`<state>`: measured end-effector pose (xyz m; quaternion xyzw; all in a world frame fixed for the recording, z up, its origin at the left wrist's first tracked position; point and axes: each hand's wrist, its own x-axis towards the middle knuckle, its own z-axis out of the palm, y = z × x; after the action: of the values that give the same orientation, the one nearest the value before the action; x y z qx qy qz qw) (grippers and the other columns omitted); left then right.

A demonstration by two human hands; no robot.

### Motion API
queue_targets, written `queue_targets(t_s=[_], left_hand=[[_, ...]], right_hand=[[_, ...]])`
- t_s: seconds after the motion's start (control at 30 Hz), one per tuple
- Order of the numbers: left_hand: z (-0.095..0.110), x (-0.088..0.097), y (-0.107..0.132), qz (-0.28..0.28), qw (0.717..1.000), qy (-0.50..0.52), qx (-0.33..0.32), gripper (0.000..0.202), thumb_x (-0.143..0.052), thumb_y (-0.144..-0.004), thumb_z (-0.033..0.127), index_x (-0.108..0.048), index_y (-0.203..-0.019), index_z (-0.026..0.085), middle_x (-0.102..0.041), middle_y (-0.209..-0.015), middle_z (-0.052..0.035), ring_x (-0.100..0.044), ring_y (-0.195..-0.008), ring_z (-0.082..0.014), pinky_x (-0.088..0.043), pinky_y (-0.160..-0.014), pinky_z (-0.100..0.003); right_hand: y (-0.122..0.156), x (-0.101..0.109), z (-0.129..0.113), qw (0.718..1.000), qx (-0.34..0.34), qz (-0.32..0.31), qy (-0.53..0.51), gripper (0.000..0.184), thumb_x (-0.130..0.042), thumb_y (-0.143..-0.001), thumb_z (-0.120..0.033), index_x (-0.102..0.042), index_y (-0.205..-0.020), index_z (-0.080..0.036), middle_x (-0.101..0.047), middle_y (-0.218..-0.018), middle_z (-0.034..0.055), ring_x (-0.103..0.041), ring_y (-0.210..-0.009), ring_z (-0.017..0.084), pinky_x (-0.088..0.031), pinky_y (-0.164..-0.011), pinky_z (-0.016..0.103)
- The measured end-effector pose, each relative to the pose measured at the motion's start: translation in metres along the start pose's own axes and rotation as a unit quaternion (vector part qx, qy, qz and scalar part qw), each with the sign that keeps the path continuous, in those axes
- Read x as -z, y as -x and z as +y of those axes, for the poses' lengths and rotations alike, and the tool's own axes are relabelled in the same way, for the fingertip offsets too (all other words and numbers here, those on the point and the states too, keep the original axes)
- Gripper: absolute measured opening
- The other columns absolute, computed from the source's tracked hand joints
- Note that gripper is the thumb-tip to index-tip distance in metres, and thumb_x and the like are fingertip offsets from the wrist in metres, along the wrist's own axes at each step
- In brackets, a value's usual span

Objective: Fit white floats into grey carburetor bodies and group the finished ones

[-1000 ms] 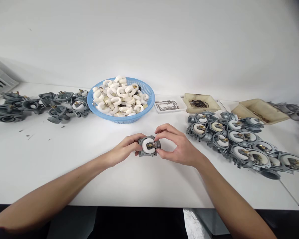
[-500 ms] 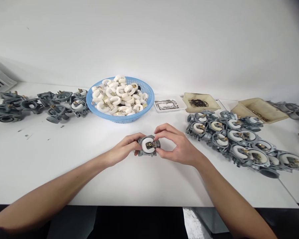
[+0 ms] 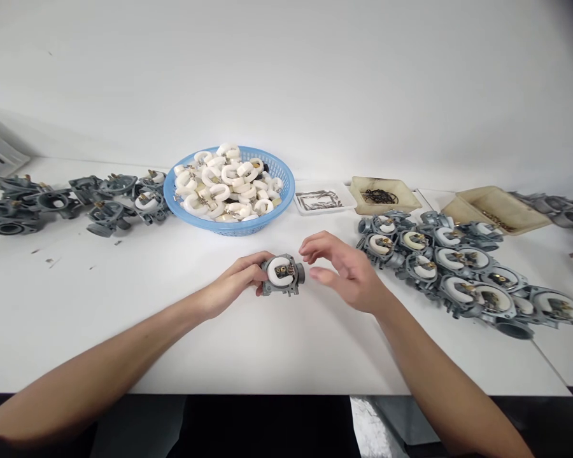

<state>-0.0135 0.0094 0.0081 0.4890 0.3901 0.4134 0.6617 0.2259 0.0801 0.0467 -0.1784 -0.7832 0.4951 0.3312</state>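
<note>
My left hand grips a grey metal carburetor body by its left side, just above the white table. A white C-shaped float sits in the carburetor's open bowl side, curving around brass parts in the middle. My right hand is a short way to the right of the carburetor, fingers curved and apart, with nothing visible in them. Behind the hands stands a blue basket heaped with white floats.
Carburetors with floats cluster on the right. More carburetor bodies lie at the left. Along the wall stand a white tray of thin metal pins, a yellowish tray of black rings and another with small brass parts.
My right hand has let go of the carburetor's right side and moved away to the right, its fingers opening. The left hand keeps its grip, and the carburetor has shifted slightly left.
</note>
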Motion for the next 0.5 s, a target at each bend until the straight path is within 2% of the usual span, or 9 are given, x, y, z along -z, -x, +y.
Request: queue_targets(t_s=[0.1,0.2,0.33,0.5], left_hand=[[-0.001,0.000,-0.001,0.006,1.000,0.011,0.007,0.028,-0.050,-0.084,0.018,-0.067,-0.105,0.014,-0.065,-0.098,-0.0084,-0.052,-0.080,-0.0176,-0.042,-0.067,-0.030],[-0.001,0.000,-0.002,0.005,1.000,0.022,0.008,0.027,-0.050,-0.084,0.017,-0.067,-0.104,0.014,-0.064,-0.095,-0.0072,-0.051,-0.078,-0.0165,-0.041,-0.066,-0.029],[-0.003,0.001,-0.002,0.008,1.000,0.023,0.007,0.029,-0.049,-0.084,0.017,-0.068,-0.106,0.013,-0.064,-0.097,-0.0076,-0.050,-0.078,-0.0162,-0.041,-0.066,-0.029],[-0.004,0.002,-0.002,0.007,1.000,0.024,0.008,0.029,-0.049,-0.084,0.017,-0.068,-0.106,0.013,-0.064,-0.096,-0.0079,-0.050,-0.077,-0.0163,-0.041,-0.065,-0.029]], right_hand=[[0.000,0.001,-0.004,0.978,-0.033,0.042,-0.203,0.023,-0.060,-0.090,-0.017,-0.069,-0.109,-0.027,-0.061,-0.107,0.0047,-0.062,-0.093,0.019,-0.053,-0.085,0.039],[-0.001,0.001,-0.010,0.939,-0.053,0.073,-0.331,0.019,-0.061,-0.083,-0.018,-0.070,-0.098,-0.024,-0.061,-0.099,0.0033,-0.062,-0.085,0.018,-0.055,-0.080,0.037],[-0.002,0.001,-0.016,0.911,-0.075,0.091,-0.396,0.015,-0.061,-0.080,-0.015,-0.070,-0.089,-0.022,-0.060,-0.089,0.0021,-0.060,-0.077,0.014,-0.056,-0.075,0.033],[-0.003,0.000,-0.016,0.905,-0.091,0.102,-0.403,0.017,-0.058,-0.081,-0.012,-0.071,-0.086,-0.023,-0.061,-0.087,0.0011,-0.059,-0.074,0.013,-0.055,-0.072,0.031]])
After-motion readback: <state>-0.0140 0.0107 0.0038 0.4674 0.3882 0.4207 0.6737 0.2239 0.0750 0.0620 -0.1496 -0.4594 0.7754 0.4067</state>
